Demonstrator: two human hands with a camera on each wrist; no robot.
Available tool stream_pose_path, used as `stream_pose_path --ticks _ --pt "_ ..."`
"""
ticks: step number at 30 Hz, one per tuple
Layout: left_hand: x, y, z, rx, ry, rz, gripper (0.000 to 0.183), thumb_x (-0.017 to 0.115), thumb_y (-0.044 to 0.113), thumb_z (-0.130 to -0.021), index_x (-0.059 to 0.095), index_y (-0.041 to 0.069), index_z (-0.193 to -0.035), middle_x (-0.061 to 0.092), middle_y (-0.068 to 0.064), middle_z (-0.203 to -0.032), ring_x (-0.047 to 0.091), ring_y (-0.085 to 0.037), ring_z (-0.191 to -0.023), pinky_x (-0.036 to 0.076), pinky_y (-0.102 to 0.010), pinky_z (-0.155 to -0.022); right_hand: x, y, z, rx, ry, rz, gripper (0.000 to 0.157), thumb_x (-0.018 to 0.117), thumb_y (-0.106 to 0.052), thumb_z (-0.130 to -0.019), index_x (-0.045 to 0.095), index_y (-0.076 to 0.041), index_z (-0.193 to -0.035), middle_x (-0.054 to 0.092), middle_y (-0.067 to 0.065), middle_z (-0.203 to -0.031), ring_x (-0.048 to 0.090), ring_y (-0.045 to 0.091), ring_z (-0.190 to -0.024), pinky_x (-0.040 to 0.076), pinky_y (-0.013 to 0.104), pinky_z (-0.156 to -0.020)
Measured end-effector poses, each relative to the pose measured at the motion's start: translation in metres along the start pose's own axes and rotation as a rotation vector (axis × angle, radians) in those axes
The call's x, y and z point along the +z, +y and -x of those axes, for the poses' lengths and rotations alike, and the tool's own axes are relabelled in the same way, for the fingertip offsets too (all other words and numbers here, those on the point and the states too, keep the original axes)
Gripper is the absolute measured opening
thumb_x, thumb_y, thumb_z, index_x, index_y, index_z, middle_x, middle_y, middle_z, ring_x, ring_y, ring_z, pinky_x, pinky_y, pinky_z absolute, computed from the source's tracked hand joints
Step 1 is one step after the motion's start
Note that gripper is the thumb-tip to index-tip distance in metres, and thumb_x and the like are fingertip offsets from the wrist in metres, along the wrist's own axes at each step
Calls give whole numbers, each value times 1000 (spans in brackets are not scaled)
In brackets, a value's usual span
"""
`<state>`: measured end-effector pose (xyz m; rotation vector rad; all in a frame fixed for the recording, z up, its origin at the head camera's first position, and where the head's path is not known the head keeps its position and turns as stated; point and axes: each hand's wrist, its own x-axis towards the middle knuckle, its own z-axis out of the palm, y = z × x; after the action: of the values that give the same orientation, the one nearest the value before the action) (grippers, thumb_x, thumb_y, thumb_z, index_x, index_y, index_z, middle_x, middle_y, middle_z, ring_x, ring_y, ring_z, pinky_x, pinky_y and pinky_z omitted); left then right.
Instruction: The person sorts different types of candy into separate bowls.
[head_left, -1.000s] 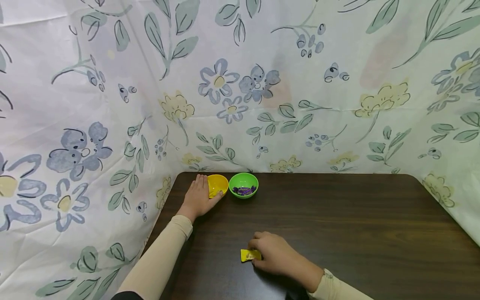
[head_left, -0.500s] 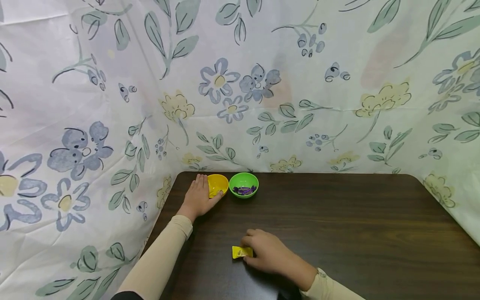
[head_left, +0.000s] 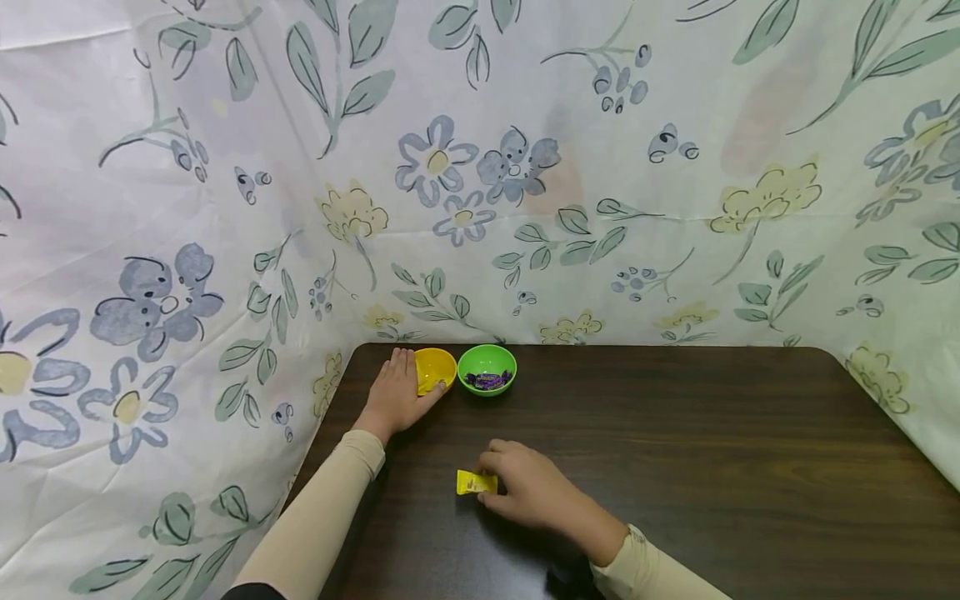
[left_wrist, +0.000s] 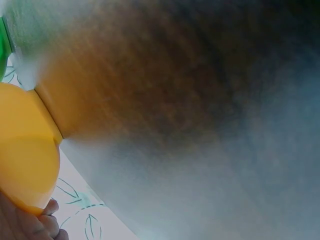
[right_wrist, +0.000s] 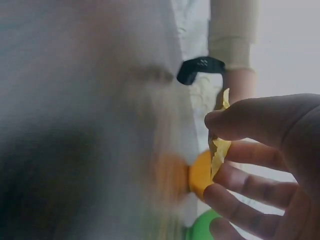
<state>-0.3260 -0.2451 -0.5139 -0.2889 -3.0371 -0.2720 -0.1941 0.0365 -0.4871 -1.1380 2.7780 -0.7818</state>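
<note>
My right hand (head_left: 531, 485) pinches a yellow wrapped candy (head_left: 476, 482) between thumb and fingers, low over the front middle of the table. Edge-on, the same wrapper (right_wrist: 220, 155) shows in the right wrist view, with the other fingers spread beyond it. At the far left, my left hand (head_left: 395, 392) rests along the side of a yellow bowl (head_left: 442, 363), fingers straight and thumb by its front rim. A yellow piece lies inside that bowl, partly hidden by the hand. Close beside it stands a green bowl (head_left: 487, 358) with purple wrapped candies (head_left: 488, 381) in it.
The dark wooden table (head_left: 675, 450) extends to the right of both bowls. A white floral cloth (head_left: 600, 167) hangs right behind its back edge and along the left side. A black band (right_wrist: 200, 67) circles the left wrist.
My right hand has moved left and away from the body toward the bowls, carrying the yellow candy. The left hand and both bowls have stayed in place.
</note>
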Motion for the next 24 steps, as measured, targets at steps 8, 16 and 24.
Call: stream_pose_path --ticks 8,16,24 --pt "2 -1 -2 -3 -2 -11 104 39 71 -103 20 -10 -165 24 -29 -173 18 -44 -164 16 -55 -134 -7 11 -11 50 107 -21 21 84 -24 -91 77 -15 -108 65 -6 -96 63 12 -86 56 27 -77" --pt "1 -2 -2 -2 -4 4 104 40 71 -102 21 -10 -165 24 -29 -173 18 -43 -164 17 -54 -134 -16 22 -20 84 167 -61 19 85 -17 -90 77 -14 -106 66 -2 -96 65 18 -88 56 31 -77" --pt "1 -2 -2 -2 -10 5 104 39 72 -103 21 -10 -165 24 -29 -173 18 -43 -164 16 -54 -135 -21 34 -27 140 200 -121 18 84 -15 -90 76 -13 -107 65 -2 -97 65 15 -91 58 36 -84"
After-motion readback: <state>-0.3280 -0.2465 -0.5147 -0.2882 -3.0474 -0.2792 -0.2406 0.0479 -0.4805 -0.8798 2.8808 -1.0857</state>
